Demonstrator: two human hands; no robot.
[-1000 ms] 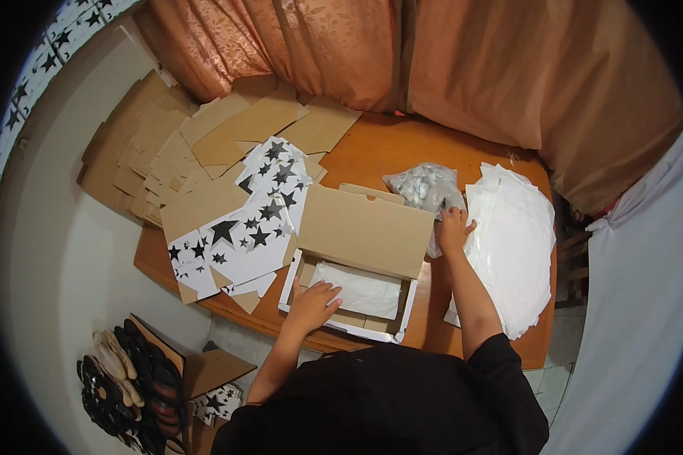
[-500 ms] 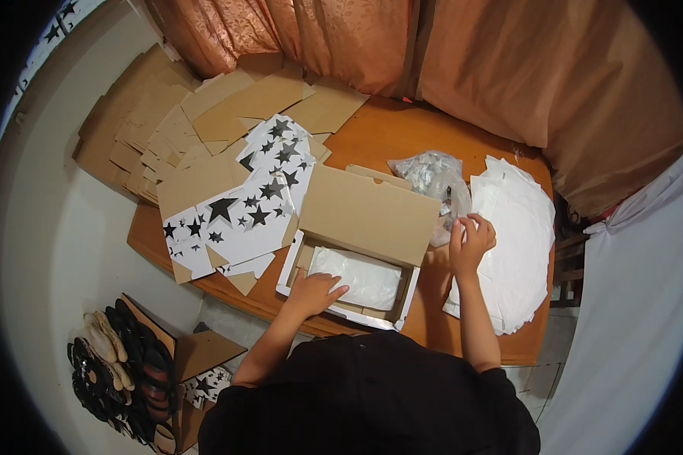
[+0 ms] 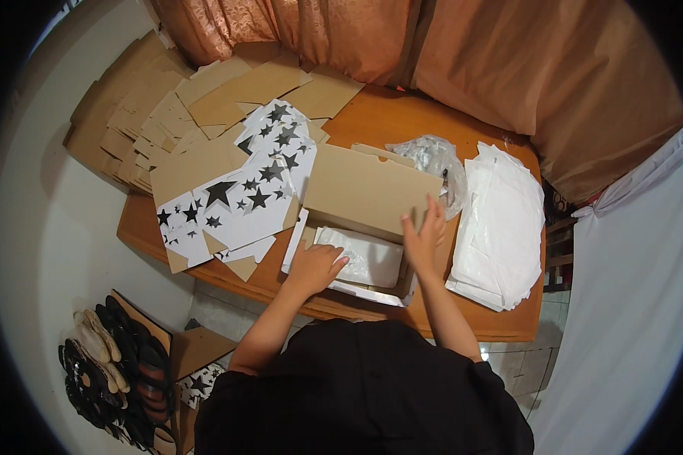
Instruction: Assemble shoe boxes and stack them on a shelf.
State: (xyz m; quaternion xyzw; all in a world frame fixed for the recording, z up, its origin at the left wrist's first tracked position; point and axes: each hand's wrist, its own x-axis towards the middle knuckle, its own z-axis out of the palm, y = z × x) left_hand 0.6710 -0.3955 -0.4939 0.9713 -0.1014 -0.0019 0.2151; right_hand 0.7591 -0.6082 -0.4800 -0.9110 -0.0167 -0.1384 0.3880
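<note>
An open cardboard box (image 3: pixel 372 189) stands near the table's front edge, its brown lid raised at the back. Inside lies a flat package wrapped in white paper or thin plastic (image 3: pixel 376 262). My left hand (image 3: pixel 315 269) rests at the box's left side with its fingers stretched over the package's left end. A small greyish patch shows close to those fingertips, too small to name. Over the box's right edge hovers my right hand (image 3: pixel 425 236), fingers apart, nothing visible in it. Behind it is a clear plastic bag (image 3: pixel 436 163) of small silvery or whitish items.
White sheets (image 3: pixel 501 227) are stacked at the table's right. Flattened cardboard blanks, some white with black stars (image 3: pixel 262 182), cover the left side, and more brown ones (image 3: pixel 152 98) lean at the wall. Sandals (image 3: pixel 118 356) sit at lower left. Brown curtains (image 3: pixel 493 68) hang behind the wooden table (image 3: pixel 341 322).
My right hand has moved left and down, from beside the plastic bag to the box's right edge. My left hand stays at the package. The whole view has shifted slightly.
</note>
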